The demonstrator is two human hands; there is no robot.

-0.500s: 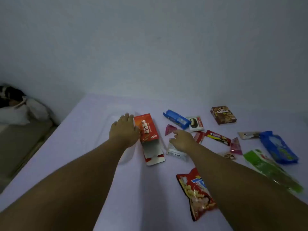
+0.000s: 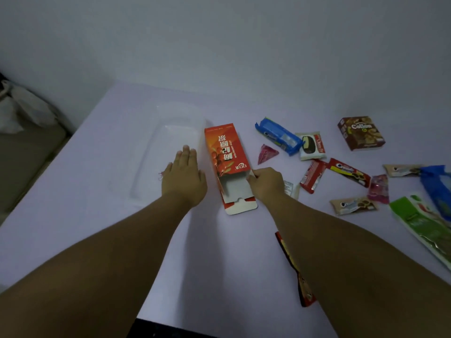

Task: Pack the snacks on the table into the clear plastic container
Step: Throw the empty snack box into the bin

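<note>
Clear plastic container (image 2: 170, 142): lies on the left part of the table (image 2: 97, 240), just beside the orange box (it is hard to see).
Orange box (image 2: 225, 152): lies flat, its near end open with the flap out.
Left hand (image 2: 184, 178): flat, fingers straight, at the container's near right side.
Right hand (image 2: 264, 182): fingers curled, pinching the open end of the orange box.
Snacks: blue packet (image 2: 278, 135), brown box (image 2: 361, 132), pink triangle (image 2: 266, 153) and green bag (image 2: 424, 225) lie spread out on the right.
</note>
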